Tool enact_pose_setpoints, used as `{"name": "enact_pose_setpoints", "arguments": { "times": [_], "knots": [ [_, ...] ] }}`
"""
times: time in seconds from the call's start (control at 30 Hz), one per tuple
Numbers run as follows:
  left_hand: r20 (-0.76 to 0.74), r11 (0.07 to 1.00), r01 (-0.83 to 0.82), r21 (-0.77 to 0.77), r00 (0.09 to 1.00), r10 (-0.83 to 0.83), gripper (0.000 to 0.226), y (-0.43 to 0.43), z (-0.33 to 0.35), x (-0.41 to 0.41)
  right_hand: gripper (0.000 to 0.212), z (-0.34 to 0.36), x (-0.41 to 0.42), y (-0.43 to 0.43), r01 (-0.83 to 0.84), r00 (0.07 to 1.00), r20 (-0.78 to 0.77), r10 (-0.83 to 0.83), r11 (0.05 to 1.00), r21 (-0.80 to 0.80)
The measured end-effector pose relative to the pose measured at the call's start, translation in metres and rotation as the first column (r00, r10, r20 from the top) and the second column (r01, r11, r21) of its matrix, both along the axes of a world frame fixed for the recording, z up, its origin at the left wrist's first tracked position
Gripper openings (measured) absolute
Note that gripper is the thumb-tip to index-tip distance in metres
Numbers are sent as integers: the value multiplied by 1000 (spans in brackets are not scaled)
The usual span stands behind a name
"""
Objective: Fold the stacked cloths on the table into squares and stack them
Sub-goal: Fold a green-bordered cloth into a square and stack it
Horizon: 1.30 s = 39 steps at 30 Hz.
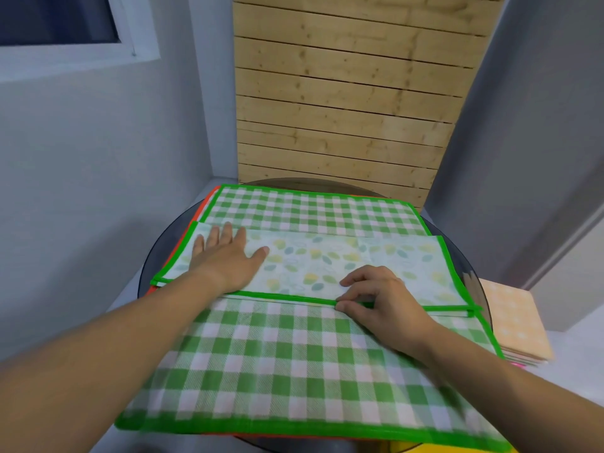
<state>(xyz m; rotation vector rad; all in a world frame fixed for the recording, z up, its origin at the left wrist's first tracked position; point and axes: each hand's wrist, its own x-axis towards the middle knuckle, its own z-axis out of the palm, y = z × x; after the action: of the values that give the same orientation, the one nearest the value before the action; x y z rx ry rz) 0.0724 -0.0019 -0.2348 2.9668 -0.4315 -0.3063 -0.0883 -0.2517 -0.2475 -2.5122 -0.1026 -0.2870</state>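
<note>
Head view: a leaf-printed band of folded cloth, hemmed in green, lies across the green checked cloth that tops the pile. Whether the band is that cloth's own turned-over part cannot be told. The left hand lies flat on the band's left end, fingers straight and spread, gripping nothing. The right hand sits toward the band's right half, thumb and curled fingers pinching the green hem at its near edge. Checked fabric runs on beyond the fingertips of both hands and back under both forearms. Left of the left hand, orange-edged cloths peek from beneath the pile, which rests on a round dark table. Right of the right hand, off the table's edge, sits a folded peach stack. Beyond the fingertips stands a wooden slat panel.
</note>
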Motion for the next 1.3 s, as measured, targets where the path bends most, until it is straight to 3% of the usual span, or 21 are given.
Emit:
{"name": "enact_pose_setpoints", "arguments": {
  "times": [0.1, 0.17, 0.23, 0.33, 0.43, 0.5, 0.6, 0.7, 0.8, 1.07, 1.3],
  "knots": [
    [16, 993, -107, 48, 994, 106, 89, -1, -3, 4, 13, 1, 2, -1, 0, 1000, -22, 0, 1000, 21],
    [55, 993, -98, 68, 994, 94, 86, -5, -1, 0, 16, 2, 5, -1, 23, 999, -50, -21, 999, 42],
    [107, 998, 66, 20, 992, -68, 77, -13, 3, -7, 22, 7, 9, 0, 40, 996, -78, -37, 999, 33],
    [78, 925, 367, -98, 930, -360, 65, -31, 7, -20, 19, 18, 17, 7, 40, 993, -107, -47, 997, -66],
    [47, 880, 470, -73, 883, -467, 62, -42, 2, -26, 11, 27, 33, 12, 53, 993, -98, -64, 992, -111],
    [54, 874, 482, -54, 876, -479, 60, -44, 1, -24, 22, 27, 45, 13, 54, 995, -73, -66, 985, -163],
    [66, 869, 491, -63, 871, -487, 54, -53, 5, -23, 44, 15, 63, 11, 6, 985, -159, -63, 943, -331],
    [74, 906, 400, -137, 916, -394, 65, -68, 0, -24, 59, 4, 70, 8, -41, 962, -265, -59, 933, -357],
    [69, 922, 372, -107, 928, -366, 73, -73, -7, -24, 67, 5, 70, -9, -10, 949, -298, -107, 931, -366],
    [40, 912, 410, 4, 911, -409, 72, -71, -9, -24, 71, 8, 43, -87, 255, 856, -297, -423, 845, -470],
    [-31, 966, 259, -22, 965, -260, 83, -68, -5, -11, 76, 7, 43, -89, 261, 853, -301, -427, 847, -462]
  ]
}}
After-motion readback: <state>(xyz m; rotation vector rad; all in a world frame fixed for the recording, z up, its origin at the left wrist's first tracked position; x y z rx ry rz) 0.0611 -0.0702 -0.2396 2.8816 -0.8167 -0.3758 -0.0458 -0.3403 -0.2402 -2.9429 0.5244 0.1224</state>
